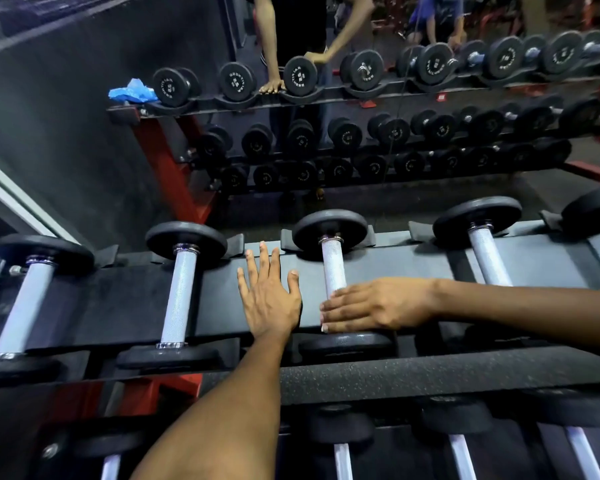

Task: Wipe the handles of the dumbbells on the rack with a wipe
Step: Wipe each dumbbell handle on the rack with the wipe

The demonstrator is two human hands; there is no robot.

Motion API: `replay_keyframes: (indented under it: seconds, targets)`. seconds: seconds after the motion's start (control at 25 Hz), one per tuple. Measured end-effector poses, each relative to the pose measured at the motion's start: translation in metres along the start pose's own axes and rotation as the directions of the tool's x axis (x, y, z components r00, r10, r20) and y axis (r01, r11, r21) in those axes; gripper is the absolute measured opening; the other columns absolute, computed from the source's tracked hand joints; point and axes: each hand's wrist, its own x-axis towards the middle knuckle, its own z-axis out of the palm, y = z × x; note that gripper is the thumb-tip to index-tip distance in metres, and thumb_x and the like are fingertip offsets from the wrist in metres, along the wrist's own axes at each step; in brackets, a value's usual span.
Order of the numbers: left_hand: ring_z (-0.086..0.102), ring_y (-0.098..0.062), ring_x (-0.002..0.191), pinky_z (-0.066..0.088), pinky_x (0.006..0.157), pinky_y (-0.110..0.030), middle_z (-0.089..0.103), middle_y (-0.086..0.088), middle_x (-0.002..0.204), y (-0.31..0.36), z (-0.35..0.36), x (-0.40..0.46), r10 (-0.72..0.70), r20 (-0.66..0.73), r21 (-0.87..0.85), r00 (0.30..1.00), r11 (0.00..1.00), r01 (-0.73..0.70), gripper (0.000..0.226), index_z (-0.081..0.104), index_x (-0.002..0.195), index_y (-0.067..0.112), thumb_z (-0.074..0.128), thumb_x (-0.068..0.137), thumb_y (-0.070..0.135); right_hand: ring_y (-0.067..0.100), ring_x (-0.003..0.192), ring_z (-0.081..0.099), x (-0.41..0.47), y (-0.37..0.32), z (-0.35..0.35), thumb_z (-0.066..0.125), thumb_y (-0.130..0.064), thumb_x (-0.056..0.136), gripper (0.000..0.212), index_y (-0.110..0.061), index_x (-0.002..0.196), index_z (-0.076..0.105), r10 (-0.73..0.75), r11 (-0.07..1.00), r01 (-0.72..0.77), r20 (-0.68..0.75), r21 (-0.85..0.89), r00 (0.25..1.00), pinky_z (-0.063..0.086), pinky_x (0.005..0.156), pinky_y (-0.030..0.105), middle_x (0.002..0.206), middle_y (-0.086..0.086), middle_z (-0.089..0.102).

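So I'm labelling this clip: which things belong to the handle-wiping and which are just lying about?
Job:
right hand laid over the dumbbell handle
left hand flat on the rack shelf

Lying about:
blue crumpled material, mirrored
lower-tier dumbbells

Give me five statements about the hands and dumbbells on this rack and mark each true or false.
1. The left hand lies flat on the rack shelf between two dumbbells. True.
2. The right hand lies over the near end of a dumbbell handle. True.
3. The left hand grips a dumbbell handle. False: its fingers are straight and spread on the shelf, holding nothing.
4. The rack stands before a mirror that reflects it. True.
5. The right hand lifts a dumbbell clear of the rack. False: that dumbbell sits in its cradle.
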Motion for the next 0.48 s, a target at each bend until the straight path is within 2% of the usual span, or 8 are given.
replay_keyframes:
  seconds: [0.04, 0.16, 0.2, 0.28, 0.32, 0.36, 0.4, 0.48]
  targets:
    - [-0.009, -0.018, 0.149, -0.007, 0.121, -0.039, -0.001, 0.004, 0.163, -0.001, 0.000, 0.001, -0.004, 0.002, -0.001, 1.000, 1.000, 0.004, 0.069, 0.016, 0.155, 0.021, 0.013, 0.093, 0.051, 0.028, 0.118, 0.057, 0.001, 0.011, -0.007, 0.023, -0.014, 0.102, 0.045, -0.001, 0.121, 0.062, -0.013, 1.000, 0.013, 0.026, -0.006, 1.000, 0.036, 0.108, 0.037, 0.125, 0.015, 0.061]
    - [-0.012, -0.017, 0.149, -0.007, 0.121, -0.040, -0.006, 0.004, 0.163, -0.001, 0.000, 0.000, -0.011, 0.021, 0.026, 1.000, 1.000, 0.010, 0.062, 0.011, 0.155, 0.021, 0.016, 0.099, 0.048, 0.029, 0.109, 0.063, 0.015, 0.044, -0.028, 0.034, -0.012, 0.095, 0.038, -0.004, 0.108, 0.069, 0.252, 0.960, -0.263, -0.112, -0.093, 0.961, 0.049, 0.096, 0.041, 0.114, 0.012, 0.068]
    - [-0.012, -0.017, 0.149, -0.007, 0.121, -0.040, -0.007, 0.004, 0.162, -0.001, 0.000, -0.001, -0.012, 0.022, 0.031, 1.000, 0.999, 0.011, 0.062, 0.010, 0.155, 0.021, 0.016, 0.099, 0.048, 0.028, 0.104, 0.065, 0.021, 0.040, -0.026, 0.036, -0.010, 0.090, 0.038, -0.005, 0.104, 0.070, 0.275, 0.958, -0.279, -0.072, -0.070, 0.959, 0.051, 0.093, 0.039, 0.109, 0.010, 0.069]
    - [-0.010, -0.017, 0.149, -0.007, 0.121, -0.040, -0.005, 0.004, 0.163, -0.001, 0.000, 0.000, -0.012, 0.019, 0.027, 1.000, 1.000, 0.011, 0.066, 0.011, 0.155, 0.021, 0.013, 0.095, 0.049, 0.025, 0.100, 0.064, 0.032, 0.008, -0.028, 0.037, -0.008, 0.083, 0.040, -0.012, 0.104, 0.071, 0.175, 0.963, -0.215, 0.228, 0.165, 0.958, 0.051, 0.091, 0.036, 0.104, 0.006, 0.070]
    - [-0.009, -0.017, 0.149, -0.007, 0.121, -0.039, -0.004, 0.004, 0.163, -0.001, 0.001, 0.001, -0.011, 0.018, 0.021, 1.000, 1.000, 0.011, 0.068, 0.012, 0.155, 0.021, 0.013, 0.093, 0.049, 0.024, 0.100, 0.063, 0.040, 0.002, -0.030, 0.038, -0.007, 0.082, 0.040, -0.016, 0.106, 0.070, 0.124, 0.946, -0.220, 0.360, 0.239, 0.925, 0.050, 0.090, 0.037, 0.107, 0.004, 0.069]
    - [-0.009, -0.017, 0.149, -0.007, 0.121, -0.039, -0.002, 0.004, 0.163, -0.001, 0.001, 0.002, -0.011, 0.017, 0.014, 1.000, 1.000, 0.011, 0.069, 0.012, 0.155, 0.021, 0.013, 0.092, 0.050, 0.024, 0.102, 0.062, 0.045, 0.008, -0.035, 0.040, -0.007, 0.084, 0.040, -0.019, 0.110, 0.068, 0.136, 0.944, -0.258, 0.471, 0.206, 0.872, 0.049, 0.090, 0.038, 0.110, 0.003, 0.068]
    - [-0.008, -0.017, 0.149, -0.007, 0.121, -0.039, -0.001, 0.005, 0.163, 0.000, 0.001, 0.001, -0.011, 0.016, 0.007, 1.000, 1.000, 0.011, 0.069, 0.013, 0.155, 0.021, 0.013, 0.092, 0.050, 0.024, 0.104, 0.061, 0.050, 0.021, -0.041, 0.043, -0.006, 0.085, 0.039, -0.020, 0.112, 0.067, 0.248, 0.936, -0.341, 0.519, 0.089, 0.818, 0.049, 0.089, 0.038, 0.112, 0.003, 0.067]
    - [-0.008, -0.017, 0.149, -0.007, 0.121, -0.038, 0.001, 0.005, 0.163, 0.000, -0.001, -0.001, -0.008, 0.010, 0.006, 1.000, 1.000, 0.008, 0.069, 0.014, 0.155, 0.021, 0.013, 0.092, 0.051, 0.028, 0.106, 0.059, 0.060, 0.037, -0.046, 0.045, -0.006, 0.087, 0.032, -0.015, 0.110, 0.065, 0.415, 0.909, -0.389, 0.382, -0.146, 0.826, 0.049, 0.088, 0.040, 0.111, 0.005, 0.065]
